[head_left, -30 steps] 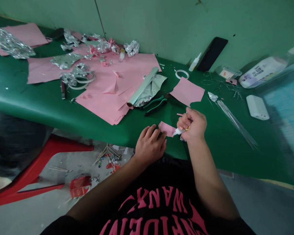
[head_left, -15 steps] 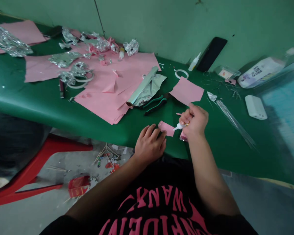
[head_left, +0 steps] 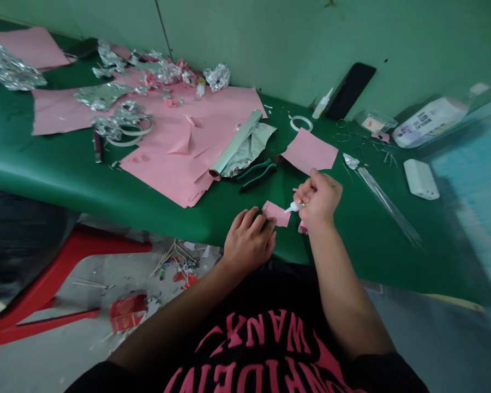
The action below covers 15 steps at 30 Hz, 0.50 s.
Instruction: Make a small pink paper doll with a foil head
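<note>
My left hand (head_left: 249,240) lies on the green tabletop with its fingers stretched out, the fingertips over the left end of a small pink paper strip (head_left: 279,213). In my right hand (head_left: 321,199) is a small white glue bottle (head_left: 295,207), gripped in a closed fist. Its nozzle points left and down at the strip's right end; whether the tip touches the paper, I cannot tell. A pink, shiny-wrapped item (head_left: 303,227) lies just below the right fist, partly hidden by it. Above that fist rests a larger pink paper piece (head_left: 311,150).
Green-handled pliers (head_left: 257,174) and a foil roll (head_left: 235,144) lie beyond my hands. Pink sheets (head_left: 163,177) and crumpled foil (head_left: 216,77) spread leftward. Rightward are thin wires (head_left: 388,204), a white box-shaped device (head_left: 421,179), a second glue bottle (head_left: 323,103) and a black phone (head_left: 352,90).
The glue nozzle has shifted slightly left and up over the strip's right end. My left hand stays on the paper. The whole view has moved a little.
</note>
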### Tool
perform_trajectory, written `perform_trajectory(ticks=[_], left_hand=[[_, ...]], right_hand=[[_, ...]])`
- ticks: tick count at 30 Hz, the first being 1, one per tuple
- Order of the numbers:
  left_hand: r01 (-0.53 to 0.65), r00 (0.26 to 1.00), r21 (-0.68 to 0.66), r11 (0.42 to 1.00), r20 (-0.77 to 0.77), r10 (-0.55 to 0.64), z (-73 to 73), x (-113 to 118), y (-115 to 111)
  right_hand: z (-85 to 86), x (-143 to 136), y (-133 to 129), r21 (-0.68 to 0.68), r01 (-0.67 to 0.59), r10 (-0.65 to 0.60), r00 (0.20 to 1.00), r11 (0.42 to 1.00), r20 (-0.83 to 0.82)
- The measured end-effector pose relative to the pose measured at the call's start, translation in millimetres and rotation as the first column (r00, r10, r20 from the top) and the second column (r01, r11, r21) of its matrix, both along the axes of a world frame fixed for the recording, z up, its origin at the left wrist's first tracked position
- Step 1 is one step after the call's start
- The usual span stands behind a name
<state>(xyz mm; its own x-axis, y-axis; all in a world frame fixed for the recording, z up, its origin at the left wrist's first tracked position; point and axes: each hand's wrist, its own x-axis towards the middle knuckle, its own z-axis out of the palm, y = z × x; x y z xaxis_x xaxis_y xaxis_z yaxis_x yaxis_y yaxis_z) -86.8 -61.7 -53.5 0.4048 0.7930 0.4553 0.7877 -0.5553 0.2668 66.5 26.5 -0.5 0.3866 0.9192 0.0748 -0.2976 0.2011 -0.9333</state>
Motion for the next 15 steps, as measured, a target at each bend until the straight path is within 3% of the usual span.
perform_trajectory(ticks=[15], left_hand=[[0.000,1.000,0.011,1.000,-0.019,0.001,-0.4,0.3,1.2]], right_hand=[[-6.8,-28.4,13.7,0.039,-0.046,0.046,0.999,0.998,0.011]])
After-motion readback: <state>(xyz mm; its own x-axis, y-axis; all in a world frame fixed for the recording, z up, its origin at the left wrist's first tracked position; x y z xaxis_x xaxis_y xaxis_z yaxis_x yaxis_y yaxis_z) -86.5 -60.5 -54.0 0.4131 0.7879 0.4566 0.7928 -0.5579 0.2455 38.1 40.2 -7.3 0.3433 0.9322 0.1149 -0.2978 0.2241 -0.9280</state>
